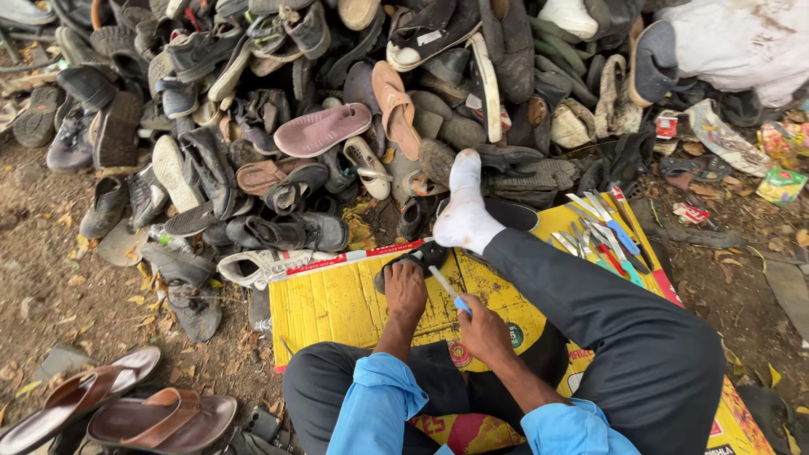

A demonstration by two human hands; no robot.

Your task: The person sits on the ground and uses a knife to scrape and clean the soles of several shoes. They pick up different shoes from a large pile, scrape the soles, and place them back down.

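Here, the scene in parts:
Seat: the person sits on the ground on a yellow cardboard sheet (337, 303), one leg folded, the other stretched out with a white-socked foot (463, 215) resting at the sheet's far edge
Left hand (405, 289): palm down, fingers curled over the dark shoe piece (421, 257), pressing it flat against the cardboard; judged, this pins it so it cannot slide under the tool
Right hand (482, 327): closed in a fist-like grip around the blue handle of a small white-bladed tool (445, 287), the tip angled up and toward the left hand, very near the dark piece; whether it touches is hard to tell
Dark shoe piece: black, flattish, rounded at the visible end, like a sole or a slipper's front; mostly hidden by the left hand, lying at the far edge of the cardboard, just beside the socked foot
Spare tools (600, 232): a loose row of blades and coloured handles on the cardboard beside the outstretched leg, probably kept within arm's reach
Shoe heap (320, 126): a big pile of worn shoes, sandals and slippers beyond the sheet
Brown sandals (126, 413): a pair on the dirt at the person's left, well apart from the work
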